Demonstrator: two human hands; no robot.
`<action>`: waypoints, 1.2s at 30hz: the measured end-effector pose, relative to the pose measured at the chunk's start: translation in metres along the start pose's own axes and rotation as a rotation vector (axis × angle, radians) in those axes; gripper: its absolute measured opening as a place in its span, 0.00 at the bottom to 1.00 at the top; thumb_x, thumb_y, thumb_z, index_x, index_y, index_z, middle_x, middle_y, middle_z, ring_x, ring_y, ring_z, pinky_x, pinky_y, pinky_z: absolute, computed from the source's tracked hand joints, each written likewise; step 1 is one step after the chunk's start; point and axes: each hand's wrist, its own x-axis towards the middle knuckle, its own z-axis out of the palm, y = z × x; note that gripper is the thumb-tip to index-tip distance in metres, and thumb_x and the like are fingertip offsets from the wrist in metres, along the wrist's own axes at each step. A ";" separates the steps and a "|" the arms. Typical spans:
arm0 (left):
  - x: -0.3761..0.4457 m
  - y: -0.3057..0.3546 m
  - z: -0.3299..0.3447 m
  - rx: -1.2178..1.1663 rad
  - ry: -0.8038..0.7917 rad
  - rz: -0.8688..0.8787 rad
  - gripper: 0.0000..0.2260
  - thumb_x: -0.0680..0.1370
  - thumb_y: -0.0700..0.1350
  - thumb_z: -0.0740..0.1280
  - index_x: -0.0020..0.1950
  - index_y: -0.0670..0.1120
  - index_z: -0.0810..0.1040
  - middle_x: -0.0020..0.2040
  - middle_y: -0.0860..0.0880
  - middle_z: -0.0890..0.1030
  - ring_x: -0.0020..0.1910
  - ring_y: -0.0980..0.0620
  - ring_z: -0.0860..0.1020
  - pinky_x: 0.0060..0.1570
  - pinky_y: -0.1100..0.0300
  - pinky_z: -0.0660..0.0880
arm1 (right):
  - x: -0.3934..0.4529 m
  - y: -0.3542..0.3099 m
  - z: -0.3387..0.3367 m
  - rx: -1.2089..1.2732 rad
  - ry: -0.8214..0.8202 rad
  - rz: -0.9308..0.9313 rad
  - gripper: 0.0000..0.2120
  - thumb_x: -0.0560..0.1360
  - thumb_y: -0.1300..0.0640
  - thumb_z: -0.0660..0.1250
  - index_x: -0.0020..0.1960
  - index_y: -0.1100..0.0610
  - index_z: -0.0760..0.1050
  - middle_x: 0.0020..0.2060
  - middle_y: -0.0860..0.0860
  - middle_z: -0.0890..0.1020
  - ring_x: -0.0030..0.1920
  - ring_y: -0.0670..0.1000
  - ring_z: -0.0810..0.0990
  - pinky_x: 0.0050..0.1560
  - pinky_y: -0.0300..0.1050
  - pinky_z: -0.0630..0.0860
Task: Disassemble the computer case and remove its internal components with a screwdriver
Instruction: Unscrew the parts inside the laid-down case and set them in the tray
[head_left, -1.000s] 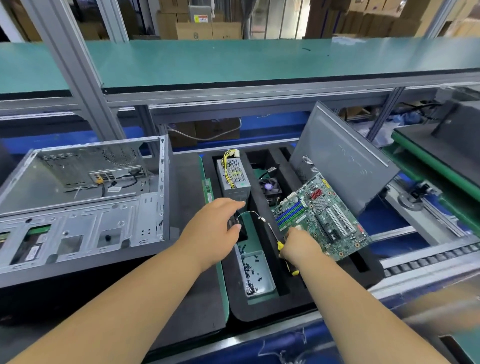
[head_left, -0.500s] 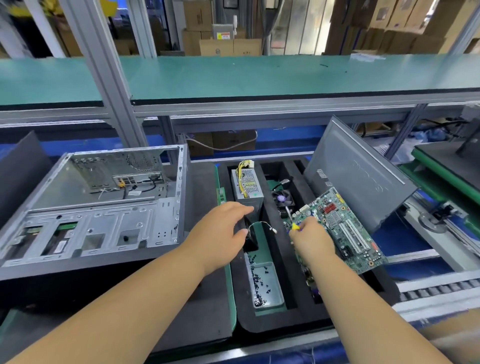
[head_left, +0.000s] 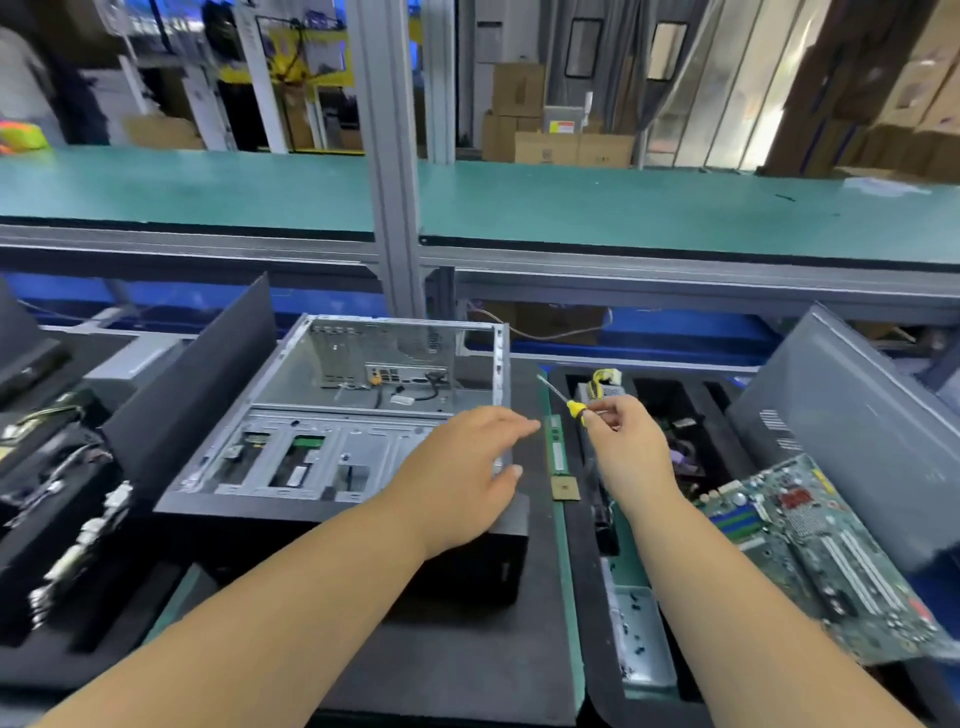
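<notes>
The open grey metal computer case (head_left: 332, 415) lies on its side on a black mat, its inside bare apart from a few cables. My left hand (head_left: 462, 467) hovers over the case's right edge with fingers spread, holding nothing. My right hand (head_left: 628, 447) pinches a yellow-handled screwdriver (head_left: 563, 402), its tip pointing up and left toward the case. The green motherboard (head_left: 810, 545) leans in the black foam tray (head_left: 587, 597) at the right.
A power supply with yellow wires (head_left: 602, 384), a fan (head_left: 680, 457) and a small dish of screws (head_left: 636, 639) sit in the tray. A RAM stick (head_left: 557, 447) and CPU chip (head_left: 565, 488) lie beside it. A grey side panel (head_left: 852, 431) leans right; other dismantled parts crowd the left.
Both hands have left the foam tray and moved left toward the case. My right hand lifted the screwdriver clear of the motherboard. The view swung left.
</notes>
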 end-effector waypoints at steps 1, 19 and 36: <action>-0.004 -0.009 -0.005 0.001 -0.007 -0.015 0.21 0.80 0.45 0.64 0.73 0.54 0.69 0.70 0.57 0.70 0.69 0.58 0.65 0.70 0.62 0.61 | -0.002 -0.009 0.009 0.001 -0.007 -0.007 0.04 0.78 0.53 0.67 0.46 0.45 0.73 0.40 0.42 0.78 0.40 0.40 0.75 0.35 0.38 0.66; -0.060 -0.146 -0.067 -0.009 -0.010 -0.313 0.21 0.79 0.47 0.64 0.73 0.54 0.69 0.71 0.54 0.70 0.69 0.53 0.68 0.69 0.59 0.64 | -0.043 -0.103 0.133 -0.033 -0.190 -0.055 0.09 0.70 0.55 0.76 0.42 0.49 0.75 0.38 0.46 0.82 0.36 0.46 0.77 0.30 0.38 0.68; -0.036 -0.211 -0.070 0.076 0.008 -0.398 0.14 0.78 0.50 0.67 0.64 0.54 0.78 0.58 0.53 0.77 0.57 0.51 0.75 0.59 0.55 0.73 | -0.052 -0.126 0.158 0.005 -0.245 -0.029 0.10 0.70 0.59 0.77 0.42 0.48 0.77 0.35 0.46 0.81 0.28 0.38 0.75 0.25 0.31 0.68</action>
